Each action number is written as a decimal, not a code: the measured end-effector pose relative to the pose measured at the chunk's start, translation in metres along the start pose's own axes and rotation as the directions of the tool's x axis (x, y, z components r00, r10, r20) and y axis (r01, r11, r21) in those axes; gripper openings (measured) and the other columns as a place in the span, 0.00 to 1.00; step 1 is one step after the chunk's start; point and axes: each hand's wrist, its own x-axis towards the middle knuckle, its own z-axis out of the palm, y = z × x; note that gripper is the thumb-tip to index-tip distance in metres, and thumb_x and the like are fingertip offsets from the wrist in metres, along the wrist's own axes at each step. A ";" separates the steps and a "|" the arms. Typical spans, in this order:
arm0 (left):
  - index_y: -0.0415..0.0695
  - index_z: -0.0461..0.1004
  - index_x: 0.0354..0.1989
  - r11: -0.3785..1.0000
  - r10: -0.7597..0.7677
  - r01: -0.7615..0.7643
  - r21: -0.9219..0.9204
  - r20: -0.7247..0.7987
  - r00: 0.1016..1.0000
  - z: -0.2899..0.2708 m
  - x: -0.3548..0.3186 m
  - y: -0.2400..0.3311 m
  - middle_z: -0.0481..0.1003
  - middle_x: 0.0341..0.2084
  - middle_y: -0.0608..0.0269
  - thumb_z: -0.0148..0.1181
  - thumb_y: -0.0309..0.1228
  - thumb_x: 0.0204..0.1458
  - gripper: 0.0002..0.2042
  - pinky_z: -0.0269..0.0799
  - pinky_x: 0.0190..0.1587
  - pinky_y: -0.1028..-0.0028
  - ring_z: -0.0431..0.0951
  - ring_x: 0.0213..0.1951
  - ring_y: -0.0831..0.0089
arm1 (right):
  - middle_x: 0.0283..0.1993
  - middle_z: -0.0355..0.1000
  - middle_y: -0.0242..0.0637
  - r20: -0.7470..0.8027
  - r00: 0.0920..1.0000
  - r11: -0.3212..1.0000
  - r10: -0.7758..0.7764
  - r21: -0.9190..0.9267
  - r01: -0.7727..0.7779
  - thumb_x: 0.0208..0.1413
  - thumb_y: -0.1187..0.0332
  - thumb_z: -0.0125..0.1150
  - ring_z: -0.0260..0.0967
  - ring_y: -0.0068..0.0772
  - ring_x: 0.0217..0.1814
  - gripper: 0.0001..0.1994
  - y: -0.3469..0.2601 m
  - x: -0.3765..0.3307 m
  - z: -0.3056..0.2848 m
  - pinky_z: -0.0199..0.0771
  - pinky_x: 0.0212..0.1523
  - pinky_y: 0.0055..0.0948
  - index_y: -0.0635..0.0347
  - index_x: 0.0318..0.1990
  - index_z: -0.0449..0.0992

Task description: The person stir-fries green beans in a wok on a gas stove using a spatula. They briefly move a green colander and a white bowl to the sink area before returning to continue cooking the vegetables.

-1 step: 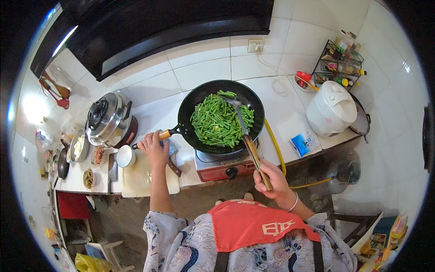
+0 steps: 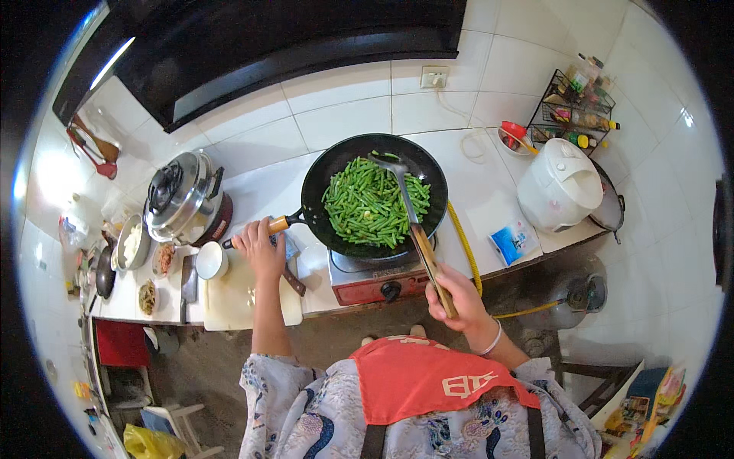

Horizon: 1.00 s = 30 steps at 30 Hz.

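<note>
A black wok (image 2: 436,180) full of cut green beans (image 2: 363,206) sits on a small red gas stove (image 2: 367,287). My left hand (image 2: 260,251) grips the wok's wooden handle (image 2: 279,224) at the left. My right hand (image 2: 457,300) holds the long wooden handle of a metal spatula (image 2: 401,195). The spatula's blade lies among the beans near the wok's far side.
Left of the wok stand a steel pot with a lid (image 2: 183,195), a white cup (image 2: 210,260), a cutting board (image 2: 245,298) and a cleaver (image 2: 187,287). To the right are a white rice cooker (image 2: 558,187), a blue packet (image 2: 512,243), a bottle rack (image 2: 581,107), a yellow hose (image 2: 462,245) and a gas cylinder (image 2: 581,294).
</note>
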 end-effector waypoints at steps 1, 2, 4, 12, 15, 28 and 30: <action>0.48 0.72 0.53 1.000 -0.009 0.009 -0.001 0.006 1.000 -0.001 -0.001 0.000 0.71 0.50 0.60 0.67 0.36 0.42 0.26 0.41 0.67 0.46 0.65 0.59 0.59 | 0.24 0.68 0.36 -0.002 1.000 0.993 -0.024 -0.115 0.023 0.68 0.63 0.42 0.59 0.25 0.14 0.16 -0.001 0.010 0.000 0.60 0.14 0.23 0.55 0.60 0.63; 0.49 0.72 0.54 1.000 -0.016 0.016 0.002 0.012 1.000 -0.002 -0.003 0.000 0.71 0.50 0.60 0.67 0.37 0.42 0.26 0.42 0.67 0.46 0.64 0.59 0.59 | 0.24 0.68 0.36 -0.023 1.000 0.994 -0.016 -0.109 0.013 0.67 0.63 0.43 0.60 0.26 0.13 0.17 0.000 0.024 -0.003 0.58 0.13 0.24 0.57 0.60 0.62; 0.49 0.71 0.54 1.000 -0.012 0.012 -0.017 0.022 1.000 0.001 0.001 -0.002 0.70 0.51 0.59 0.66 0.36 0.43 0.26 0.42 0.67 0.45 0.64 0.60 0.59 | 0.24 0.68 0.36 -0.059 0.998 0.981 0.033 -0.188 -0.044 0.67 0.65 0.43 0.59 0.25 0.12 0.15 0.002 0.038 -0.003 0.59 0.13 0.23 0.58 0.56 0.63; 0.49 0.70 0.55 0.999 -0.008 0.008 -0.045 -0.012 1.000 0.000 -0.002 -0.003 0.69 0.51 0.60 0.66 0.35 0.44 0.27 0.41 0.67 0.45 0.63 0.61 0.58 | 0.24 0.69 0.36 -0.033 0.988 0.872 0.149 -0.467 -0.147 0.65 0.67 0.45 0.58 0.21 0.13 0.21 -0.024 -0.008 0.027 0.60 0.14 0.20 0.61 0.65 0.59; 0.49 0.70 0.56 0.997 -0.020 0.020 -0.069 -0.002 1.000 0.004 -0.003 -0.005 0.69 0.52 0.60 0.67 0.35 0.44 0.27 0.41 0.67 0.44 0.63 0.61 0.58 | 0.27 0.72 0.38 -0.047 0.980 0.768 0.193 -0.614 -0.180 0.64 0.69 0.47 0.59 0.19 0.14 0.29 -0.033 -0.018 0.022 0.61 0.16 0.19 0.59 0.72 0.50; 0.48 0.70 0.56 0.995 -0.014 0.012 -0.101 -0.025 1.000 0.002 -0.001 -0.004 0.69 0.52 0.59 0.66 0.36 0.44 0.27 0.41 0.68 0.46 0.62 0.61 0.58 | 0.30 0.73 0.28 -0.416 0.909 0.418 -0.025 -0.830 -0.368 0.56 0.71 0.57 0.65 0.16 0.24 0.22 -0.109 -0.110 0.038 0.68 0.26 0.19 0.58 0.60 0.72; 0.48 0.70 0.56 0.994 -0.008 0.005 -0.113 -0.020 1.000 0.003 -0.002 -0.004 0.69 0.52 0.59 0.66 0.36 0.44 0.27 0.41 0.68 0.47 0.62 0.62 0.58 | 0.33 0.76 0.31 -0.180 0.976 0.189 -0.126 -0.970 -0.155 0.54 0.71 0.60 0.69 0.20 0.29 0.24 -0.091 -0.102 0.019 0.72 0.32 0.24 0.58 0.60 0.71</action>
